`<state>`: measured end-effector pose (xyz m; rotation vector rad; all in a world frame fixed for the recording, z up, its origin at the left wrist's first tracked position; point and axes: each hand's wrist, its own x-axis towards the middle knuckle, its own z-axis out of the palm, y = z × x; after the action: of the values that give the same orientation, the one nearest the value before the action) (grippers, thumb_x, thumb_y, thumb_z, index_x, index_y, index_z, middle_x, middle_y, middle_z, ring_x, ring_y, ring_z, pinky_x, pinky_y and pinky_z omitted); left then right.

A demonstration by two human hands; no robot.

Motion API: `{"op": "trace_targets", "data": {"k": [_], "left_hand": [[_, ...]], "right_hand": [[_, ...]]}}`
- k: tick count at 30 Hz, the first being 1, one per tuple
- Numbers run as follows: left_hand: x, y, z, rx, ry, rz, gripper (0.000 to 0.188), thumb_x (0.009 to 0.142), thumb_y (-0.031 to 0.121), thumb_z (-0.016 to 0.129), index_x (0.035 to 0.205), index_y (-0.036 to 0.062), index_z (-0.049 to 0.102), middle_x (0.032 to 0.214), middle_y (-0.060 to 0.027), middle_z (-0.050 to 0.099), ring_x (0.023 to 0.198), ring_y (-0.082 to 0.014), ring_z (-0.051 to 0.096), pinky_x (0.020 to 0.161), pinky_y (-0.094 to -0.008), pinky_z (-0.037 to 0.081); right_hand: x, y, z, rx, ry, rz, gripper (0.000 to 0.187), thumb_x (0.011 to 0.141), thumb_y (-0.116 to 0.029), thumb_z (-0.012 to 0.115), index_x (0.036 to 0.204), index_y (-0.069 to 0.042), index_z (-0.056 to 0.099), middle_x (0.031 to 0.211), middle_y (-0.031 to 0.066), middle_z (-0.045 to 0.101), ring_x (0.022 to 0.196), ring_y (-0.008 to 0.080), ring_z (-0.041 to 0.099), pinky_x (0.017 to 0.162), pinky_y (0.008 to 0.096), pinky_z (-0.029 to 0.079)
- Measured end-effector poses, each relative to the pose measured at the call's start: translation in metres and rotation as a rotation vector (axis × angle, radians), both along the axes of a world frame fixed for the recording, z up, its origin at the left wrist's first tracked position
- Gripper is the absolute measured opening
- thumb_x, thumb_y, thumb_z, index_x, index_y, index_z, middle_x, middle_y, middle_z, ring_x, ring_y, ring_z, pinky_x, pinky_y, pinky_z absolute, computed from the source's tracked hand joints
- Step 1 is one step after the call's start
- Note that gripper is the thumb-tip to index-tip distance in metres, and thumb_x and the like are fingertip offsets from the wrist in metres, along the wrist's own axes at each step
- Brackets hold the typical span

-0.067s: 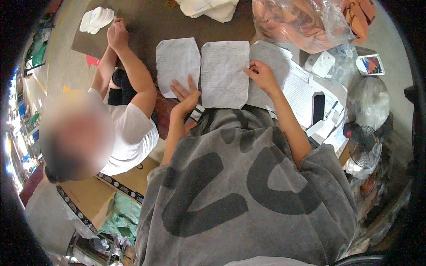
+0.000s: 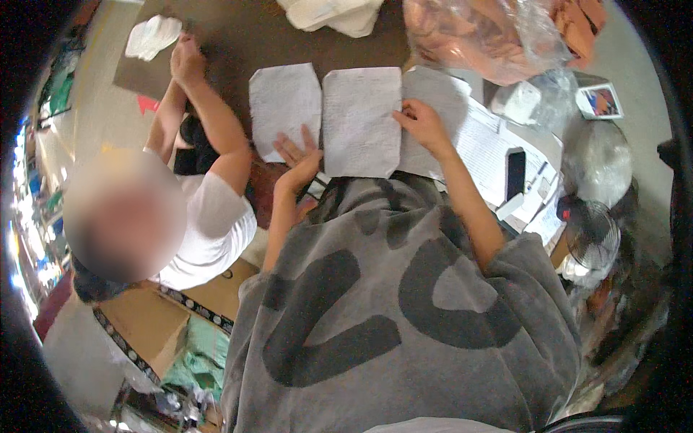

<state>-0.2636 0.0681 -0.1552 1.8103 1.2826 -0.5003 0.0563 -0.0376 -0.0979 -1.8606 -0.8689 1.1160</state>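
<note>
A sheet of written paper (image 2: pixel 286 101) lies on the brown table at my left, its corners cut off. My left hand (image 2: pixel 302 155) is open, with spread fingers resting on that sheet's lower edge. Beside it is a second written sheet (image 2: pixel 361 123), directly before me. My right hand (image 2: pixel 424 124) pinches the right edge of this second sheet between thumb and fingers. A greyish third sheet (image 2: pixel 422 155) lies partly under my right hand and forearm. The writing is too blurred to make out.
Papers (image 2: pixel 480 148) and a dark phone (image 2: pixel 515 173) lie to the right, near a small fan (image 2: pixel 592 234). Orange pieces in clear plastic (image 2: pixel 476 36) and a white stack (image 2: pixel 336 16) sit at the back. A person's hands (image 2: pixel 188 63) are by white pieces (image 2: pixel 153 37) at far left.
The whole view has shifted slightly, so the table's things sit a little further left in the picture. Both my hands keep their places on the sheets.
</note>
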Motion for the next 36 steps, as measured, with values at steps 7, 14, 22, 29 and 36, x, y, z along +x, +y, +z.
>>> {"op": "trace_targets", "data": {"k": [7, 14, 22, 29, 36], "left_hand": [[-0.010, 0.006, -0.009, 0.017, -0.166, 0.088, 0.076, 0.107, 0.044, 0.034, 0.166, 0.0221, -0.008, 0.152, -0.0401, -0.039, 0.135, -0.0616, -0.043, 0.114, -0.0705, -0.017], [-0.021, 0.004, -0.011, 0.953, 0.608, -0.866, 0.068, 0.106, 0.031, 0.026, 0.162, -0.0032, 0.009, 0.161, -0.0424, -0.001, 0.137, -0.0762, 0.001, 0.124, -0.0605, 0.001], [-0.020, 0.003, 0.006, 1.049, 0.838, -1.484, 0.070, 0.106, 0.031, 0.017, 0.148, -0.0255, 0.016, 0.155, -0.0470, 0.024, 0.124, -0.0822, 0.031, 0.125, -0.0540, 0.024], [0.004, -0.011, 0.024, 0.398, 0.304, -0.355, 0.068, 0.108, 0.037, 0.035, 0.166, 0.0145, 0.008, 0.161, -0.0459, 0.003, 0.150, -0.0626, 0.009, 0.119, -0.0684, 0.021], [0.022, -0.032, 0.059, 0.451, -0.115, 0.146, 0.070, 0.102, 0.034, 0.052, 0.165, 0.0239, 0.024, 0.168, -0.0308, -0.009, 0.154, -0.0539, -0.010, 0.107, -0.0857, 0.009]], "right_hand": [[0.001, 0.001, -0.011, -0.008, -0.083, -0.047, 0.031, 0.090, -0.028, 0.077, 0.103, -0.001, 0.068, 0.088, 0.0094, 0.071, 0.079, 0.0197, 0.065, 0.074, 0.0361, 0.053], [-0.008, 0.002, -0.006, 0.036, -0.043, -0.099, 0.025, 0.094, -0.024, 0.074, 0.103, -0.002, 0.068, 0.082, 0.0057, 0.069, 0.074, 0.0151, 0.062, 0.068, 0.0316, 0.050], [-0.007, 0.004, -0.011, -0.003, -0.021, -0.126, 0.025, 0.094, -0.026, 0.073, 0.103, -0.003, 0.069, 0.091, 0.0114, 0.075, 0.079, 0.0208, 0.070, 0.074, 0.0351, 0.054], [-0.007, 0.006, -0.019, -0.033, 0.008, -0.097, 0.016, 0.101, -0.017, 0.067, 0.107, -0.002, 0.064, 0.085, 0.0003, 0.067, 0.073, 0.0083, 0.058, 0.066, 0.0257, 0.047], [-0.001, 0.004, -0.012, -0.045, 0.147, -0.086, 0.016, 0.102, -0.018, 0.065, 0.108, -0.003, 0.063, 0.087, -0.0005, 0.066, 0.076, 0.0081, 0.058, 0.069, 0.0245, 0.047]]}}
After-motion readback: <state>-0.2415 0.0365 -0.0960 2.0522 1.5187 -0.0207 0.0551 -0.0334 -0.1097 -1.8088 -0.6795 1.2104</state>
